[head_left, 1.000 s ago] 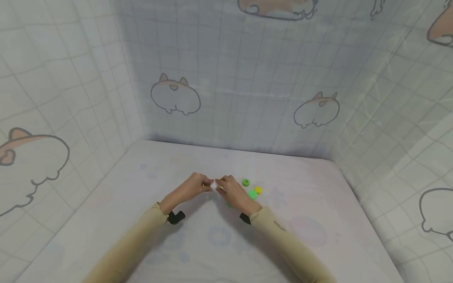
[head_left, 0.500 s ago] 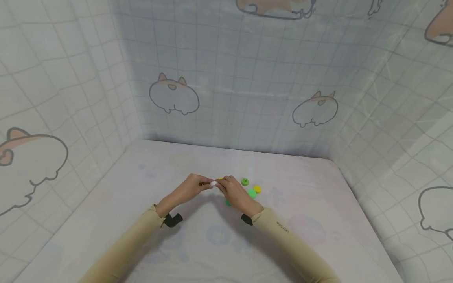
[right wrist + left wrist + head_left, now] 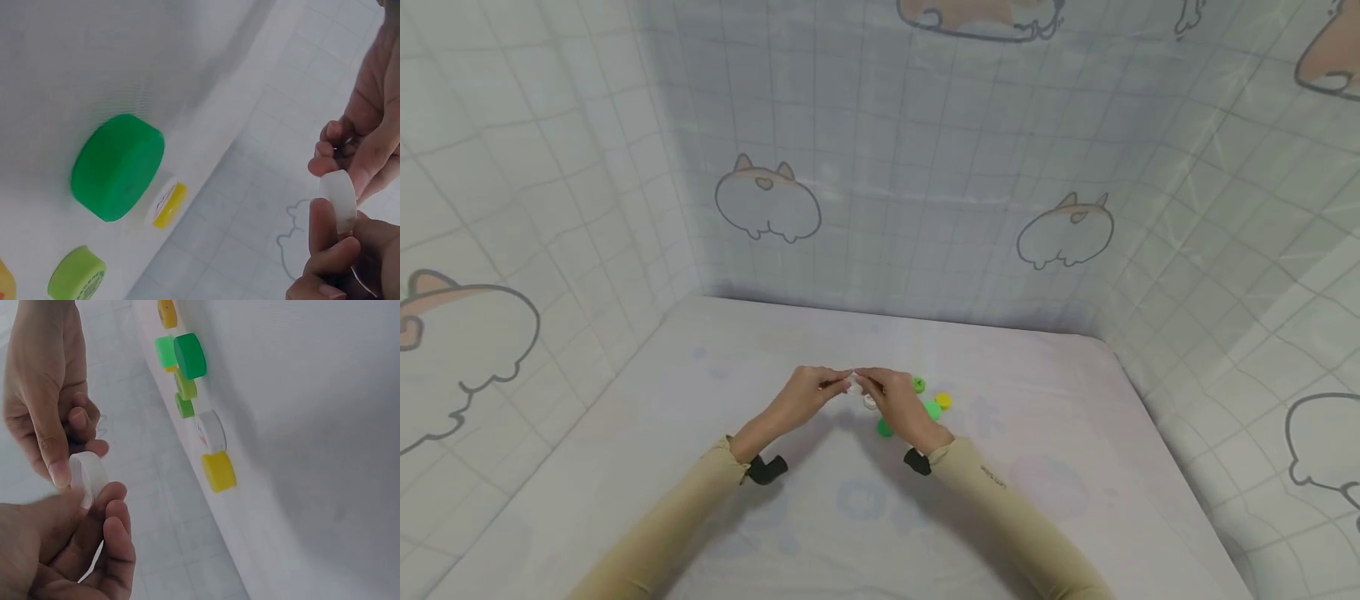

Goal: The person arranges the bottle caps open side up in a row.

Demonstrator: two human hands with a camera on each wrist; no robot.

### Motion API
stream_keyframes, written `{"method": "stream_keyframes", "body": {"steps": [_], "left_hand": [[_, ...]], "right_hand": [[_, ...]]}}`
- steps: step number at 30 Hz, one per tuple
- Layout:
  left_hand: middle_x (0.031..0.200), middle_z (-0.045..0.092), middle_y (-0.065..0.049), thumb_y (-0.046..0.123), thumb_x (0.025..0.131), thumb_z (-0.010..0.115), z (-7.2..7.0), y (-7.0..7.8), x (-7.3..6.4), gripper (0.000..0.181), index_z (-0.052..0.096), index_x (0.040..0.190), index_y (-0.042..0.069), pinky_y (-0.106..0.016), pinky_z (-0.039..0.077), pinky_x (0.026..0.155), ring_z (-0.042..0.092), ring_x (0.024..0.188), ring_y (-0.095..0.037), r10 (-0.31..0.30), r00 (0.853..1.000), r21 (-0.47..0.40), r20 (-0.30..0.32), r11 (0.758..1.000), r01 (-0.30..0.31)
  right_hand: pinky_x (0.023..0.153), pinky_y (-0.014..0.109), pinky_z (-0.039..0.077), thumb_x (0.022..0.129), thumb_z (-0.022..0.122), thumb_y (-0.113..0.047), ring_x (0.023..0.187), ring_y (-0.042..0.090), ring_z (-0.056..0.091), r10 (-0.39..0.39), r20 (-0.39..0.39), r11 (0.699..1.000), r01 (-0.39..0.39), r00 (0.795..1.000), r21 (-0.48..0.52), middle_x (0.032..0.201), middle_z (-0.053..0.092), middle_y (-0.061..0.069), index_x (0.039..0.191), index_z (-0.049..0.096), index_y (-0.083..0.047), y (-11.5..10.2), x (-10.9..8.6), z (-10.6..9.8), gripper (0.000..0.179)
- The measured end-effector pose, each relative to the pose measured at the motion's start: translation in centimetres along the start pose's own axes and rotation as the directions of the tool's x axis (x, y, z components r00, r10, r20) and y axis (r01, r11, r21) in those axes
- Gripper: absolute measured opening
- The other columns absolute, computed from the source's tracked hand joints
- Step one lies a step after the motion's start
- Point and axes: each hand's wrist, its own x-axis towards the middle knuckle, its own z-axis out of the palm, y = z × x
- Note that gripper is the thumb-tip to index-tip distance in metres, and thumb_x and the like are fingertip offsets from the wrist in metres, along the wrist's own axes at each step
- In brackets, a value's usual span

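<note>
A small white bottle cap (image 3: 94,475) is held up between my two hands, above the table. My left hand (image 3: 805,393) pinches it between thumb and fingers from the left. From the other side my right hand (image 3: 895,398) pinches the same cap, fingertips right at its rim. Its hollow inside shows in the left wrist view, while its white side (image 3: 338,199) faces the right wrist camera. Just below the hands on the table lie a white cap (image 3: 211,432) and a yellow cap (image 3: 219,471).
Around my right hand lie more caps: a dark green cap (image 3: 885,427), a light green cap (image 3: 932,410), a yellow cap (image 3: 943,401) and a green cap (image 3: 918,385). The pale cloth-covered table (image 3: 850,517) meets grid-patterned curtains (image 3: 917,250) at the back and sides.
The hands, slightly apart one second ago, have come together at the fingertips on the white cap. The right hand has shifted slightly, uncovering a white cap on the table beneath.
</note>
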Motion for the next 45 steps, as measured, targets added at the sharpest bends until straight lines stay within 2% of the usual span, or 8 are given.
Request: {"method": "stream_keyframes", "body": {"steps": [6, 11, 15, 22, 29, 35, 39, 45], "left_hand": [[0.08, 0.07, 0.004, 0.022, 0.083, 0.075, 0.1, -0.2, -0.2, 0.041, 0.068, 0.12, 0.004, -0.021, 0.051, 0.065, 0.062, 0.071, -0.007, 0.059, 0.998, 0.043, -0.029, 0.997, -0.058], [0.078, 0.068, 0.004, 0.017, 0.082, 0.076, -0.3, 0.0, -0.5, 0.037, 0.07, 0.115, 0.003, -0.022, 0.048, 0.06, 0.06, 0.07, -0.012, 0.109, 0.993, 0.064, -0.05, 0.992, -0.106], [0.083, 0.068, 0.003, 0.017, 0.08, 0.077, -0.7, -0.1, -0.7, 0.035, 0.072, 0.112, 0.006, -0.024, 0.046, 0.062, 0.061, 0.078, -0.02, 0.085, 0.995, 0.099, -0.042, 0.992, -0.081], [0.087, 0.067, 0.002, 0.02, 0.078, 0.079, -1.4, -0.2, -1.2, 0.033, 0.074, 0.108, 0.006, -0.023, 0.048, 0.066, 0.061, 0.081, -0.018, 0.033, 0.999, 0.083, 0.043, 0.996, -0.037], [0.085, 0.067, 0.0, 0.019, 0.077, 0.08, -2.2, 0.4, -1.7, 0.029, 0.074, 0.101, 0.005, -0.022, 0.049, 0.065, 0.062, 0.079, -0.018, 0.073, 0.987, 0.106, 0.143, 0.99, -0.088], [0.082, 0.065, 0.004, 0.019, 0.077, 0.081, -2.8, 1.3, -2.2, 0.022, 0.071, 0.093, 0.009, -0.024, 0.048, 0.069, 0.059, 0.08, -0.013, 0.036, 0.96, 0.143, 0.279, 0.987, -0.079], [0.081, 0.065, 0.002, 0.019, 0.076, 0.082, -2.7, 1.7, -2.7, 0.02, 0.069, 0.088, 0.01, -0.024, 0.048, 0.069, 0.058, 0.078, -0.012, 0.016, 0.929, 0.127, 0.37, 0.99, -0.068], [0.073, 0.06, 0.005, 0.014, 0.075, 0.082, -2.3, 1.9, -3.4, 0.02, 0.065, 0.082, 0.008, -0.021, 0.046, 0.061, 0.051, 0.066, -0.005, 0.001, 0.87, 0.082, 0.493, 0.995, -0.048]], "right_hand": [[0.055, 0.017, 0.046, 0.099, 0.055, -0.022, 0.062, 0.015, 0.062, 0.051, -0.024, 0.998, -0.05, 0.998, 0.027, 0.082, 0.072, 0.008, 0.115, 0.063, -0.009, -0.1, 0.0, -0.1, 0.023], [0.058, 0.017, 0.049, 0.098, 0.057, -0.026, 0.069, 0.021, 0.068, 0.042, 0.004, 0.997, -0.042, 0.999, 0.06, 0.087, 0.074, 0.007, 0.112, 0.062, -0.01, -0.2, -0.1, -0.1, 0.022], [0.057, 0.018, 0.047, 0.092, 0.065, -0.03, 0.07, 0.01, 0.064, 0.014, 0.06, 1.0, -0.015, 0.998, 0.015, 0.092, 0.075, 0.003, 0.116, 0.064, -0.011, -0.3, -0.3, -0.1, 0.031], [0.064, 0.015, 0.048, 0.086, 0.072, -0.024, 0.077, 0.006, 0.063, -0.013, 0.105, 0.998, 0.019, 0.994, -0.054, 0.099, 0.073, 0.001, 0.114, 0.069, -0.01, -0.7, -0.5, 0.0, 0.031], [0.068, 0.017, 0.047, 0.083, 0.076, -0.025, 0.081, 0.015, 0.06, -0.038, 0.136, 0.994, 0.051, 0.99, -0.092, 0.098, 0.069, 0.0, 0.107, 0.073, -0.012, -1.4, -0.9, 0.1, 0.028], [0.066, 0.015, 0.046, 0.081, 0.078, -0.025, 0.075, 0.009, 0.058, -0.025, 0.2, 0.994, 0.045, 0.979, -0.099, 0.09, 0.071, -0.005, 0.103, 0.074, -0.014, -2.5, -1.8, 0.3, 0.025], [0.066, 0.012, 0.045, 0.081, 0.078, -0.025, 0.077, 0.01, 0.061, -0.006, 0.256, 0.994, 0.035, 0.967, -0.108, 0.091, 0.071, -0.007, 0.102, 0.075, -0.015, -3.1, -2.6, 0.6, 0.024], [0.065, 0.009, 0.045, 0.081, 0.078, -0.022, 0.08, 0.01, 0.066, -0.026, 0.332, 0.992, 0.064, 0.943, -0.106, 0.091, 0.072, -0.004, 0.101, 0.074, -0.011, -4.0, -3.5, 1.3, 0.023]]}}
